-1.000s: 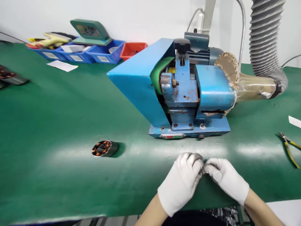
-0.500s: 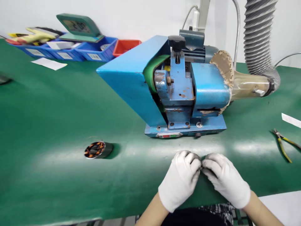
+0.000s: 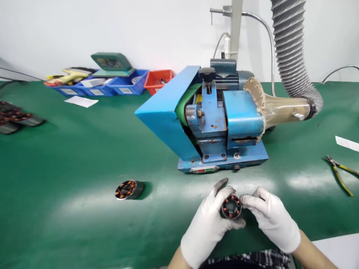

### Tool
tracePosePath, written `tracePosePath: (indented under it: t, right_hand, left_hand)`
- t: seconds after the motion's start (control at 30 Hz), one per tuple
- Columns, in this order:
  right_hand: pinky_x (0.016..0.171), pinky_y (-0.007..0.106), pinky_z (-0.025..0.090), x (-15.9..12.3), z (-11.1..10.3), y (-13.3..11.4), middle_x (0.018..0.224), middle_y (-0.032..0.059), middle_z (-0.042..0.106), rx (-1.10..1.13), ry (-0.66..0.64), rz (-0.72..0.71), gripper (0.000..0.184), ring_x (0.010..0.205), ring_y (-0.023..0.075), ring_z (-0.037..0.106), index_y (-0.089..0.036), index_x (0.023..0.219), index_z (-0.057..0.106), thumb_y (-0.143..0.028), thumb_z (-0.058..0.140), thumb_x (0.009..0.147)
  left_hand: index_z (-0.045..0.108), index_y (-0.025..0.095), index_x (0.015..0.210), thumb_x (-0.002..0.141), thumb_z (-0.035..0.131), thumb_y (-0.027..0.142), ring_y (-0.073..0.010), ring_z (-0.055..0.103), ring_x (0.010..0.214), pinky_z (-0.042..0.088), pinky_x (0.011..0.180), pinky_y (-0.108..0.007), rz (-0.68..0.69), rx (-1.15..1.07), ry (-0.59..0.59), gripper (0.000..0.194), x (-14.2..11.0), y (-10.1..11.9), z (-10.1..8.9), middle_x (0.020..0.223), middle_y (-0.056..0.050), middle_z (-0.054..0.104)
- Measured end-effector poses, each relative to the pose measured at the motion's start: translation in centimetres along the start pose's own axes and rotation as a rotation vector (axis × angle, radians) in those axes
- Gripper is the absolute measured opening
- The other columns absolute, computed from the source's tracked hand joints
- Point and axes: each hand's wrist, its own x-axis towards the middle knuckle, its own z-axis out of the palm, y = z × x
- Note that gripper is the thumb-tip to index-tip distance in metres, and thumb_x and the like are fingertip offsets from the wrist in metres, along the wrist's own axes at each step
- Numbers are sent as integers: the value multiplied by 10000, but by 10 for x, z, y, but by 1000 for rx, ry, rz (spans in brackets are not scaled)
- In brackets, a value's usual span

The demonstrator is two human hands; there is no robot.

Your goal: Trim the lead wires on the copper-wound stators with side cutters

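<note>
My left hand (image 3: 206, 224), in a white glove with darkened fingertips, grips a small motor stator (image 3: 223, 211) from its left side. The open round end faces up toward me, with copper windings around a hollow middle. At the stator's right rim, my right hand (image 3: 269, 215), also gloved, has thumb and fingers pinched together. Whatever lies between those fingertips is too small to make out. A second stator (image 3: 137, 189) lies on the green table to the left, apart from both hands.
Behind my hands stands a blue belt grinder (image 3: 213, 119), joined to a grey ribbed hose (image 3: 290, 48). Yellow-handled pliers (image 3: 340, 175) lie at right. Blue bins (image 3: 131, 87), a red bin (image 3: 158, 80) and a clock (image 3: 110, 61) are at back left, more stators (image 3: 30, 120) at far left.
The stator, earlier hidden behind my fingers, now shows its open end as my left hand has turned. My right hand stays pinched at its side. The camera view has shifted.
</note>
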Motion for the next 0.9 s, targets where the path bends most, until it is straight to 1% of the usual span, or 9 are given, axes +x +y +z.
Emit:
tracePosePath:
  t: [0.13, 0.23, 0.37, 0.43, 0.5, 0.6, 0.73, 0.83, 0.9]
  right_hand:
    - [586, 240, 469, 11, -20, -24, 696, 7, 536, 231, 47, 182, 213, 598, 131, 542, -221, 828, 602, -156, 410, 889]
    - [574, 241, 440, 20, -30, -32, 627, -19, 501, 412, -35, 334, 196, 580, 130, 522, -214, 688, 571, -151, 455, 833]
    - [420, 210, 353, 26, -36, -35, 558, -46, 423, 718, -179, 540, 205, 431, 97, 437, -205, 573, 481, -183, 454, 775]
    - [454, 221, 376, 24, -35, -37, 553, -40, 437, 662, -140, 553, 200, 459, 110, 460, -206, 575, 491, -181, 456, 770]
    - [562, 256, 422, 20, -34, -40, 594, -14, 510, 465, -9, 492, 188, 567, 145, 523, -209, 624, 559, -179, 468, 785]
    - [624, 277, 437, 18, -36, -47, 668, 8, 584, 301, 113, 417, 188, 644, 164, 562, -224, 705, 628, -184, 476, 810]
    - [495, 225, 414, 19, -42, -50, 565, -23, 527, 467, 10, 460, 231, 485, 116, 505, -214, 594, 604, -145, 486, 781]
    - [439, 210, 421, 17, -42, -47, 608, -17, 571, 548, 30, 579, 141, 444, 106, 499, -207, 742, 663, -155, 535, 767]
    - [483, 208, 458, 14, -39, -45, 672, -1, 616, 506, 77, 513, 160, 507, 119, 550, -214, 885, 676, -169, 567, 777]
  left_hand:
    - [586, 285, 973, 640, 707, 68, -189, 641, 852, 567, 745, -325, 62, -295, 172, 415, -14, 16, -3, 981, -5, 622]
    - [615, 297, 869, 738, 661, 128, -201, 621, 918, 557, 792, -341, 226, -296, 234, 218, -23, 23, -13, 1026, -12, 587]
    - [463, 352, 1214, 781, 603, 95, -237, 558, 1109, 526, 898, -380, 318, -47, 167, 523, -29, 23, -25, 1148, -64, 565]
    - [461, 367, 1206, 790, 560, 65, -225, 589, 1075, 557, 850, -351, 283, -25, 80, 524, -31, 24, -28, 1165, -59, 572]
    - [525, 370, 1121, 782, 585, 88, -219, 624, 1009, 581, 798, -329, 244, -71, 10, 445, -33, 29, -31, 1157, -42, 579]
    - [578, 378, 1028, 803, 606, 143, -195, 633, 960, 573, 811, -306, 295, -117, 29, 327, -32, 38, -33, 1071, -14, 593]
    - [475, 344, 1236, 774, 656, 187, -233, 579, 1082, 541, 874, -330, 349, 45, 207, 520, -25, 36, -30, 1147, -65, 567]
    - [497, 342, 1226, 732, 690, 159, -233, 599, 1070, 530, 883, -332, 325, -6, 158, 561, -22, 28, -26, 1183, -61, 588]
    - [546, 329, 1164, 712, 705, 152, -215, 632, 1002, 535, 864, -318, 254, -138, 126, 511, -22, 26, -24, 1128, -44, 631]
